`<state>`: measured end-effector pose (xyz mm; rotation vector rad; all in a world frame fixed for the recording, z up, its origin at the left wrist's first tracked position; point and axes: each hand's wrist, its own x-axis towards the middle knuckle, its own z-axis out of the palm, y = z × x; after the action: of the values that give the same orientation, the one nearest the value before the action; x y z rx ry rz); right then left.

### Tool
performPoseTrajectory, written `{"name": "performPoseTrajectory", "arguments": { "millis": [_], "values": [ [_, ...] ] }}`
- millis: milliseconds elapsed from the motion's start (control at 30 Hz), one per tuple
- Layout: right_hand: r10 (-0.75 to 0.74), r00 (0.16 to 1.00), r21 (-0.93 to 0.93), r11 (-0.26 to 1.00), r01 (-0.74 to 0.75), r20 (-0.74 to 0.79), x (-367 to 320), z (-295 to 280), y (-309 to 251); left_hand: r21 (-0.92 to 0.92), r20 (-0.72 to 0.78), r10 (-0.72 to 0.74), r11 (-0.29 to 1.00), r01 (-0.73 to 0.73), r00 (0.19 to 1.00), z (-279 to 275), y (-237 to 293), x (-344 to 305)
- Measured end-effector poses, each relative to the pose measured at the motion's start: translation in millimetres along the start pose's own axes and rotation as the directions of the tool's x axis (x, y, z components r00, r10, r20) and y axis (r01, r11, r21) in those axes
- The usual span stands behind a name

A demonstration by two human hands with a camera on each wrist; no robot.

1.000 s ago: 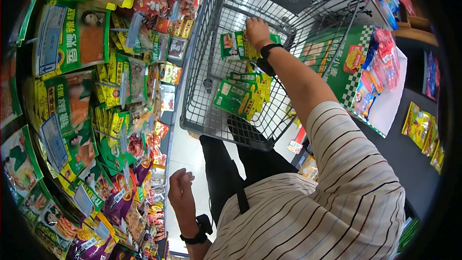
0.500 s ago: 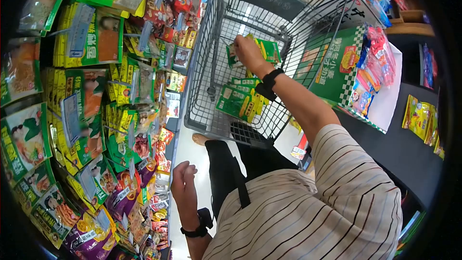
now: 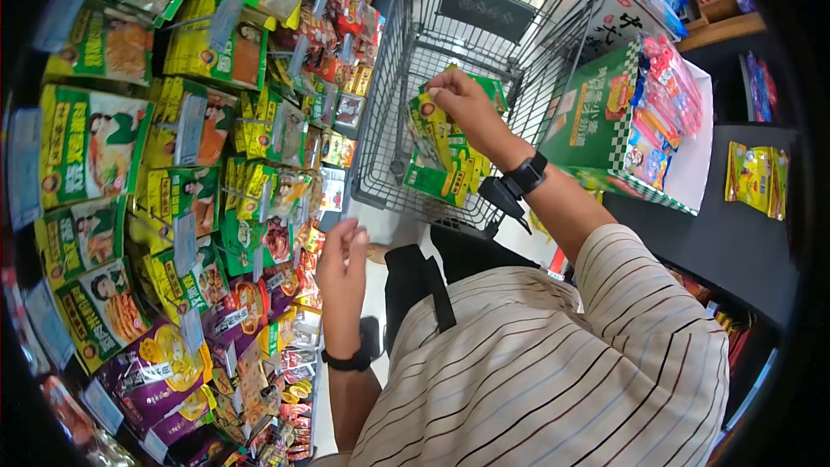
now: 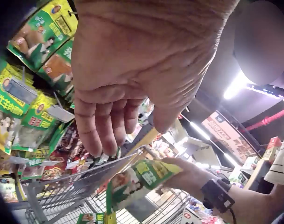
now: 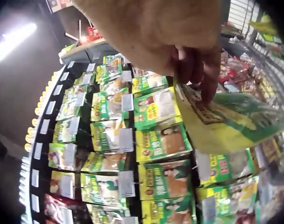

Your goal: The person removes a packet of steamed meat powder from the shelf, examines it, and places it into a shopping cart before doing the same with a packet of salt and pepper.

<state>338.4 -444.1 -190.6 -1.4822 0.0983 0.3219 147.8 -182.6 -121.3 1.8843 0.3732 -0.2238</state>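
My right hand (image 3: 471, 108) pinches a green-and-yellow seasoning packet (image 3: 425, 121) by its edge, above the shopping cart (image 3: 486, 10). The same packet (image 4: 141, 179) hangs tilted from the fingers in the left wrist view. In the right wrist view, the packet (image 5: 226, 126) shows its yellow end near the thumb and fingers. Below it, several similar packets (image 3: 437, 183) lie on the wire floor of the cart, partly covered by the held one. My left hand (image 3: 343, 259) is raised between the shelf and the cart, its fingers loosely bent and holding nothing.
Hanging packets (image 3: 95, 143) with price tags fill the shelf on the left. A green-and-white carton (image 3: 596, 112) holding colourful bags (image 3: 661, 95) stands right of the cart. Yellow bags (image 3: 756, 177) lie on a dark surface at the far right.
My right hand has come up from the cart floor and nearer my body, with a packet in its fingers. The left hand has risen slightly. The head view has swung toward the shelf.
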Motion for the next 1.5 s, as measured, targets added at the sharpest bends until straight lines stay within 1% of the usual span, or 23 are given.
{"name": "performPoseTrajectory", "arguments": {
  "millis": [100,200,300,400,433,533,567,600,633,667,700,767,800,867,933,967,1000,1033,1133,1233,1400,1433,1500],
  "values": [
    [0.104,0.994,0.149,0.984,-0.101,-0.012,-35,27,-56,0.193,0.081,0.228,0.952,-0.24,0.97,6,34,5],
    [0.081,0.996,0.257,0.963,-0.086,0.029,-56,43,-80,0.368,0.13,0.413,0.824,-0.43,0.902,14,50,5],
    [0.017,0.994,0.384,0.922,-0.057,0.107,-73,55,-98,0.456,0.114,0.521,0.729,-0.51,0.846,20,61,1],
    [-0.067,0.984,0.451,0.893,-0.014,0.164,-86,64,-109,0.453,0.023,0.593,0.712,-0.537,0.805,18,56,6],
    [-0.093,0.981,0.455,0.89,0.004,0.172,-92,68,-115,0.439,-0.045,0.618,0.718,-0.54,0.785,16,60,5],
    [-0.162,0.968,0.45,0.891,0.06,0.193,-105,74,-130,0.335,-0.127,0.494,0.838,-0.431,0.86,2,66,-3],
    [-0.177,0.964,0.447,0.892,0.071,0.2,-109,73,-136,0.259,-0.173,0.486,0.862,-0.436,0.857,-1,61,-1],
    [-0.192,0.959,0.442,0.893,0.083,0.207,-112,71,-142,0.19,-0.182,0.475,0.876,-0.444,0.861,-4,65,-3],
    [-0.196,0.955,0.402,0.911,0.093,0.222,-114,64,-146,0.118,-0.19,0.463,0.886,-0.448,0.866,-8,71,-6],
    [-0.225,0.957,0.335,0.93,0.155,0.182,-115,59,-148,0.046,-0.197,0.451,0.891,-0.451,0.87,-12,78,-10],
    [-0.257,0.956,0.264,0.941,0.213,0.144,-114,55,-150,0.046,-0.2,0.444,0.894,-0.445,0.873,-17,83,-14],
    [-0.344,0.933,0.124,0.936,0.331,0.104,-111,47,-147,-0.145,-0.213,0.395,0.892,-0.429,0.894,-19,83,-16],
    [-0.331,0.932,0.105,0.942,0.318,0.148,-113,45,-148,-0.24,-0.216,0.368,0.878,-0.414,0.904,-21,82,-18],
    [-0.297,0.925,0.065,0.955,0.29,0.236,-118,45,-146,-0.343,-0.223,0.29,0.87,-0.354,0.931,-26,82,-21],
    [-0.226,0.902,0.031,0.972,0.231,0.368,-125,50,-143,-0.456,-0.217,0.233,0.835,-0.309,0.948,-29,92,-26],
    [-0.188,0.883,0.01,0.979,0.204,0.43,-128,53,-141,-0.522,-0.218,0.22,0.797,-0.304,0.951,-30,89,-24],
    [-0.149,0.859,-0.013,0.984,0.178,0.49,-129,54,-141,-0.522,-0.233,0.21,0.797,-0.304,0.95,-30,90,-25],
    [-0.104,0.837,-0.079,0.982,0.173,0.538,-127,54,-136,-0.522,-0.247,0.201,0.797,-0.305,0.948,-31,93,-27],
    [-0.17,0.793,0.084,0.985,0.149,0.585,-126,67,-125,-0.549,-0.269,0.183,0.778,-0.306,0.946,-31,99,-28],
    [-0.215,0.784,0.143,0.976,0.162,0.582,-129,74,-128,-0.567,-0.274,0.172,0.766,-0.304,0.946,-31,100,-29],
    [-0.209,0.809,0.129,0.978,0.165,0.549,-126,74,-130,-0.514,-0.304,0.143,0.808,-0.288,0.942,-37,93,-29],
    [-0.209,0.817,0.126,0.978,0.168,0.538,-124,74,-130,-0.389,-0.377,0.2,0.852,-0.351,0.904,-34,96,-31],
    [-0.225,0.822,0.125,0.974,0.187,0.523,-118,73,-130,-0.274,-0.483,0.228,0.878,-0.393,0.845,-31,98,-35]
  ]
}}
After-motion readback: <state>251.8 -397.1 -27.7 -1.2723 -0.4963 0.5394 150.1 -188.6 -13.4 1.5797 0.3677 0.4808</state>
